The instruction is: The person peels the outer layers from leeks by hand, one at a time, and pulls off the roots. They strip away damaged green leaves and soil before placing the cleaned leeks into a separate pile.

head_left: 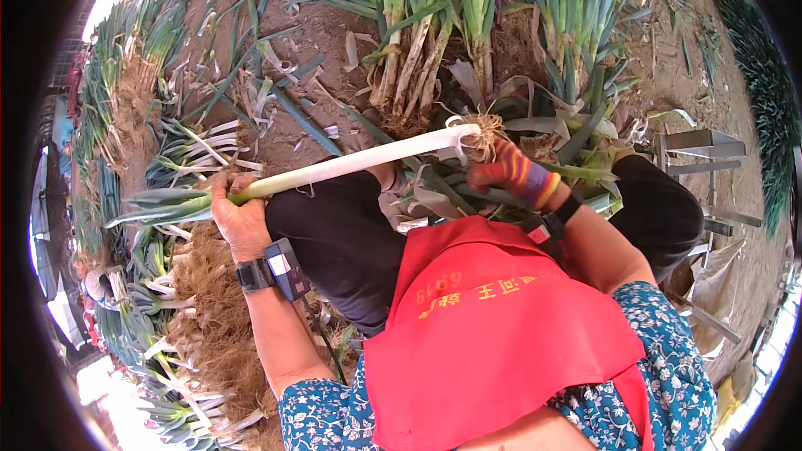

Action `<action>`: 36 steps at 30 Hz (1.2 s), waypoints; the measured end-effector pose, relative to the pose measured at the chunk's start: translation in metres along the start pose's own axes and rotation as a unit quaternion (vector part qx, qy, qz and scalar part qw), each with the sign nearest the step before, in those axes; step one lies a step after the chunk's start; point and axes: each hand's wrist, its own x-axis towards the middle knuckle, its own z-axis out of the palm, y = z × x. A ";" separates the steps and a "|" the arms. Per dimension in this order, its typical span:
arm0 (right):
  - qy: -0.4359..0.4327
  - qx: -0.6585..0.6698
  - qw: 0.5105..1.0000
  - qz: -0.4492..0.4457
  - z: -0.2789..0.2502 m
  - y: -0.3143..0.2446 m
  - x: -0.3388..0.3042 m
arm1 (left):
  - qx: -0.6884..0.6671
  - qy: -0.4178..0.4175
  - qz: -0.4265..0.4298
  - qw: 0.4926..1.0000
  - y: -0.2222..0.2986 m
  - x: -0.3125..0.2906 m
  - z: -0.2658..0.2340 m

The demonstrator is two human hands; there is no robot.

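My left hand (238,210), bare, is wrapped round a long leek (359,165) where its white stalk turns green. The leek lies nearly level across the front of my left thigh, its green leaves to the left and its brown root tuft (484,135) to the right. Just below the roots is my right hand (516,177), in a striped red, orange and purple glove. Its fingers are curled and slightly blurred, and what they may hold is hidden. Torn leaf skins (434,200) lie on the ground between my knees, below the white stalk.
Bundles of untrimmed leeks (413,58) stand ahead. On the left lie peeled leeks (205,146) and a heap of roots (209,301). A metal stand (706,146) is at my right knee. Dark green leaf tops (752,75) line the far right.
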 end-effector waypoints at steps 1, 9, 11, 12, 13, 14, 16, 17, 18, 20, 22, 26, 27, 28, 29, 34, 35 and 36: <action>0.006 0.185 0.983 0.010 0.013 -0.003 0.008 | 0.001 0.000 0.000 1.000 -0.001 0.005 -0.003; -0.070 0.316 0.945 -0.049 0.039 -0.023 0.023 | 0.012 0.050 0.019 0.998 -0.021 -0.002 0.026; 0.045 0.168 0.980 -0.093 0.052 -0.010 0.024 | 0.004 -0.002 -0.003 1.000 -0.020 0.004 0.018; 0.076 0.145 0.980 -0.116 0.055 -0.002 0.018 | 0.003 0.004 0.000 1.000 -0.013 0.011 0.003; 0.092 -0.030 0.974 -0.205 0.035 0.038 0.029 | 0.006 -0.023 -0.005 1.000 -0.006 0.018 -0.006; 0.083 -0.165 0.963 -0.198 0.006 0.062 0.023 | 0.007 -0.048 -0.011 0.999 -0.001 0.022 -0.014; 0.059 -0.385 0.916 -0.096 -0.046 0.094 0.002 | 0.047 0.021 0.011 0.999 -0.015 0.007 0.016; 0.058 -0.384 0.917 -0.095 -0.043 0.091 0.006 | 0.099 0.009 0.051 0.994 -0.020 0.005 0.024; 0.073 -0.402 0.912 -0.043 -0.039 0.085 0.010 | 0.148 -0.003 0.091 0.985 -0.023 0.004 0.030; 0.085 -0.419 0.904 0.007 -0.035 0.089 0.013 | 0.102 0.013 0.068 0.992 -0.022 0.004 0.036; 0.130 -0.437 0.890 0.008 -0.038 0.120 0.003 | 0.133 0.014 0.053 0.990 -0.033 -0.010 0.057; 0.051 -0.604 0.777 0.168 -0.118 0.167 -0.050 | 0.084 0.017 0.092 0.992 -0.002 0.014 0.011; 0.064 -0.602 0.777 0.173 -0.117 0.173 -0.066 | 0.112 0.075 0.106 0.985 -0.003 0.001 0.021; 0.096 -0.516 0.842 0.127 -0.108 0.151 -0.053 | 0.107 0.059 0.110 0.986 0.004 0.000 0.011; 0.130 -0.423 0.893 0.081 -0.099 0.120 -0.035 | 0.104 0.076 0.116 0.985 0.000 -0.002 0.014; 0.147 -0.511 0.845 -0.060 -0.005 -0.035 -0.006 | 0.201 0.078 0.158 0.964 -0.007 -0.001 -0.002; 0.188 -0.478 0.842 -0.165 0.009 -0.055 -0.005 | 0.168 0.103 0.147 0.969 -0.007 -0.003 0.003; 0.227 -0.436 0.829 -0.266 0.021 -0.065 -0.002 | 0.137 0.125 0.135 0.973 -0.007 -0.005 0.009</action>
